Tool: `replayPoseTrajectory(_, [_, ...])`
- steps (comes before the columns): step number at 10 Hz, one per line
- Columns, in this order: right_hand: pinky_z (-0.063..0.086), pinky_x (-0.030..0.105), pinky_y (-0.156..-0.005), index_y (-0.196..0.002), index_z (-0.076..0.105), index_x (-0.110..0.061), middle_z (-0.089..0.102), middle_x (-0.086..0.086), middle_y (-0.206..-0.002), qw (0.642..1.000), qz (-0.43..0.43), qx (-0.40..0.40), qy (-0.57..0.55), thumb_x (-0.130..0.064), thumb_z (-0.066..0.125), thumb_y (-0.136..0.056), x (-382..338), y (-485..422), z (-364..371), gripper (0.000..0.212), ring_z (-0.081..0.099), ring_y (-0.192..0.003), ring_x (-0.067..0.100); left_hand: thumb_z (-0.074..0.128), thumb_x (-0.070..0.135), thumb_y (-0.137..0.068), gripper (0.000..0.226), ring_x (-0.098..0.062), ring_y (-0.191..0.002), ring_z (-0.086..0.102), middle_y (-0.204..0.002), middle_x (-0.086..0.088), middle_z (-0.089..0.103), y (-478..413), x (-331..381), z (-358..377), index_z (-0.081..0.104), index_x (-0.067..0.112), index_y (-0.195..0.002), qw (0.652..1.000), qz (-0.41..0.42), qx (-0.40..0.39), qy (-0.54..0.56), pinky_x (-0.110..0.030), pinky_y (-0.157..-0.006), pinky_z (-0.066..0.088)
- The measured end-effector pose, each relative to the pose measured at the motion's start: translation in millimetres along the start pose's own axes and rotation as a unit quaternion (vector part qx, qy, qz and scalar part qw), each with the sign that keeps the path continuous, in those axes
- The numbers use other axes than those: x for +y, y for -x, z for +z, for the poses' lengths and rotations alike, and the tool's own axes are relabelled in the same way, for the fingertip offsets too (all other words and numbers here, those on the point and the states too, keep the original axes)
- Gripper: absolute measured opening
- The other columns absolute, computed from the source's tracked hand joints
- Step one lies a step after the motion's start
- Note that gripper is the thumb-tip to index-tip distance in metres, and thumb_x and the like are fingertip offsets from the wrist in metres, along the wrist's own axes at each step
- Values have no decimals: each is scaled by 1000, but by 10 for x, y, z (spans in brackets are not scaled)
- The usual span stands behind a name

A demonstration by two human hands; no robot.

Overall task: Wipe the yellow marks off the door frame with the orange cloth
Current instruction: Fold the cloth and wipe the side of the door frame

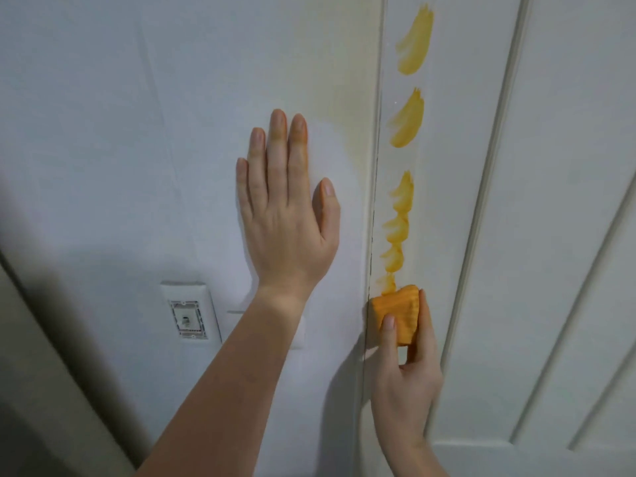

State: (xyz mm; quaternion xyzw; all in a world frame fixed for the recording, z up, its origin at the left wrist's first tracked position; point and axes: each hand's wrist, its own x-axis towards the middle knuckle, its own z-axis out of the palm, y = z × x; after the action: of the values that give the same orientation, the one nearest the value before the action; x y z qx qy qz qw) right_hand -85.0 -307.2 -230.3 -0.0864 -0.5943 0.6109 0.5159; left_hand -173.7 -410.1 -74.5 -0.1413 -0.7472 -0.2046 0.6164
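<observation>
**Soft indoor light, wide-angle bend**

The light is even and fairly dim, cool on the wall (pixel 103 98). A soft shadow falls below the left arm (pixel 241 373) and darkens the lower left corner. Straight lines of the door (pixel 568 201) bow near the edges. Detail is slightly soft; no glare.

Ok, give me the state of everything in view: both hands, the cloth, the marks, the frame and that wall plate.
Left hand: open, flat on the wall, holding nothing.
Right hand: gripping the orange cloth.
Orange cloth: folded, pressed on the door frame just below the lowest mark.
Yellow marks: several smears running up the frame, not yet wiped.
Door frame: stained along its flat strip.
Wall plate: fixed to the wall, untouched.
</observation>
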Motion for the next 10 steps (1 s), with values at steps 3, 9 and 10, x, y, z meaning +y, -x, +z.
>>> replayPoseTrajectory(3, [54, 16, -100, -141, 63, -31, 71, -12, -134, 998, 28, 46, -38, -28, 70, -99, -66, -140, 94, 43, 67, -123, 3, 37, 37, -114, 63, -31, -168, 22, -179, -11, 27, 38, -52, -22, 27, 14, -171, 1000, 15, 1, -12, -54, -135, 21])
replayPoseTrajectory(9, [54, 19, -90, -135, 62, -44, 73, -15, -127, 999, -6, 24, -47, -34, 74, -91, -243, -282, 189, 47, 69, -113, 5, 38, 37, -114, 64, -31, -168, 18, -180, -11, 24, 44, -45, -1, 25, 13, -171, 1000, 11, -5, -10, -54, -136, 18])
replayPoseTrajectory(10, [53, 17, -93, -134, 67, -33, 73, -22, -119, 996, -11, 36, -78, -33, 73, -92, -301, -457, 172, 43, 68, -112, 2, 37, 37, -113, 64, -31, -169, 18, -180, -11, 25, 37, -36, 3, 27, 12, -171, 1000, 7, -4, -6, -54, -136, 18])
